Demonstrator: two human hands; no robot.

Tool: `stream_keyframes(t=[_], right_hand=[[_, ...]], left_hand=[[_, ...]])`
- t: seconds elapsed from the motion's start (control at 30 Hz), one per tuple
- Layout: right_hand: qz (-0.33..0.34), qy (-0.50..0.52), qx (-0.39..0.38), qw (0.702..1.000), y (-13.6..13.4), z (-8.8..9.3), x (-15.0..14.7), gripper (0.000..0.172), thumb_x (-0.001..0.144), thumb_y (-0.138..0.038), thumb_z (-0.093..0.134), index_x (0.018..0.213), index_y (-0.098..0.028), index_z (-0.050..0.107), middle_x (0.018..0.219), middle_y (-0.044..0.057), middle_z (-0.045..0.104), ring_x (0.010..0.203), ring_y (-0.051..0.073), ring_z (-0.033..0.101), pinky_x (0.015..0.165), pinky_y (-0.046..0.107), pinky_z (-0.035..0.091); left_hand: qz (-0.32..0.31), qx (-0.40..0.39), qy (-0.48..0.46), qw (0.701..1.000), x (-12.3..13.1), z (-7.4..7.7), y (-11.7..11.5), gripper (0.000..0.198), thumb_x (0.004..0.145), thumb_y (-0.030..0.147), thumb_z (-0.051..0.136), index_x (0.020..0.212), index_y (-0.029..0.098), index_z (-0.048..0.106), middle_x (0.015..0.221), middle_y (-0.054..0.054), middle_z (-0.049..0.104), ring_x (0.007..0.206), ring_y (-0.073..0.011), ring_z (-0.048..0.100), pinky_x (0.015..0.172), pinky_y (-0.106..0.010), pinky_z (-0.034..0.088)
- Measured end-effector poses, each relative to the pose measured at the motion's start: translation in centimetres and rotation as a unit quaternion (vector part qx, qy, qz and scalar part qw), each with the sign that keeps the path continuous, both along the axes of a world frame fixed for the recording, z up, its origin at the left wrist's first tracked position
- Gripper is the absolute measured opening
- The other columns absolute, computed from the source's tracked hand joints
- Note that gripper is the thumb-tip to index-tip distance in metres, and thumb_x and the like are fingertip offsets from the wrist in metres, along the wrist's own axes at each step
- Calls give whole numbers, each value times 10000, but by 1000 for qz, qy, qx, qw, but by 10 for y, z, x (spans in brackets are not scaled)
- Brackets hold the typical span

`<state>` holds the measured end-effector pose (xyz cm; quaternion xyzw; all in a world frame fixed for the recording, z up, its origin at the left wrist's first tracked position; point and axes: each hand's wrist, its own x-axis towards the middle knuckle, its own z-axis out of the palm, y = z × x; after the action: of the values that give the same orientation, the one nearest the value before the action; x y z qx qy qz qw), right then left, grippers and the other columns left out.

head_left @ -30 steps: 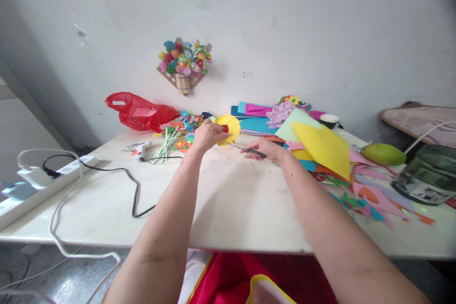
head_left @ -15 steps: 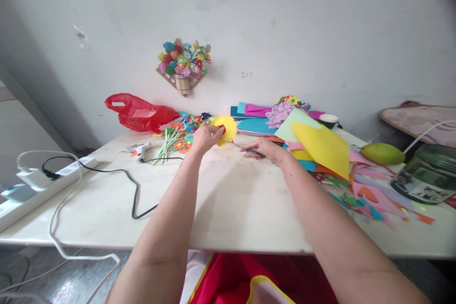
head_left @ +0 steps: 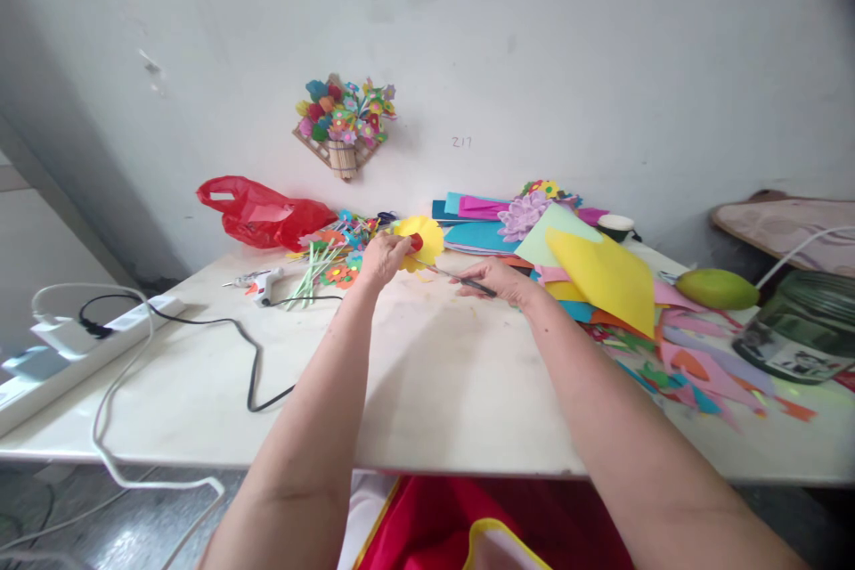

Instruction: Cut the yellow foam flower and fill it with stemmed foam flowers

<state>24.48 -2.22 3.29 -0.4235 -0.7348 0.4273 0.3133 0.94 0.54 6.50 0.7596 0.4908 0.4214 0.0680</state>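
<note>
A yellow craft flower (head_left: 429, 240) with a scalloped edge and a red centre (head_left: 416, 242) is pinched in my left hand (head_left: 386, 259), low over the back of the table. My right hand (head_left: 495, 279) is closed round the dark handle of a pair of scissors (head_left: 476, 286). Their thin metal blades point left and reach the flower's lower edge. I cannot make out how far apart the blades are. Small yellow scraps lie on the table just below the flower.
Left are a red plastic bag (head_left: 267, 215), green stems (head_left: 313, 272), a glue gun (head_left: 267, 285) with a black cord, and a power strip (head_left: 137, 313). Right are a yellow sheet (head_left: 605, 272), loose scraps, a green fruit (head_left: 718, 288) and a glass jar (head_left: 802, 329). A flower decoration (head_left: 344, 120) hangs behind.
My left fingers have shifted slightly left on the flower, so more of its red centre shows. The right hand with the scissors has barely moved.
</note>
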Motion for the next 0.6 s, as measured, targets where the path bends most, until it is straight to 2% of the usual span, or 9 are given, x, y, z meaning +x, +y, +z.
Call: stream_keyframes(t=[0.17,0.33,0.47,0.6], right_hand=[[-11,-7,-6,1000,-1,0,-1,576,552,-475,762,1011,-129,730,531,-33,558,440,40,303,438,219,232],[6,14,-5,1000,-1,-1,0,543,578,-458,750,1002,-119,724,549,-16,585,441,55,390,447,219,303],[11,37,2,999,-4,0,1,491,617,-441,718,960,-90,704,533,-19,558,432,56,411,438,216,327],[-19,62,11,998,-10,4,-2,378,650,-396,695,880,-98,672,564,-13,559,453,64,467,424,204,337]], left_hand=[[-9,-1,14,1000,-1,0,0,380,779,345,393,662,213,729,921,-31,732,871,-232,556,825,-316,432],[-27,7,38,999,-2,4,-6,339,744,267,412,654,211,735,989,-18,725,892,-227,582,889,-322,421],[-14,5,-9,1000,-1,4,-9,284,725,260,465,699,210,743,998,-19,723,969,-229,597,866,-295,443],[-8,8,-83,997,1,-5,-8,238,733,355,555,731,208,741,1022,-37,715,981,-219,620,829,-287,459]])
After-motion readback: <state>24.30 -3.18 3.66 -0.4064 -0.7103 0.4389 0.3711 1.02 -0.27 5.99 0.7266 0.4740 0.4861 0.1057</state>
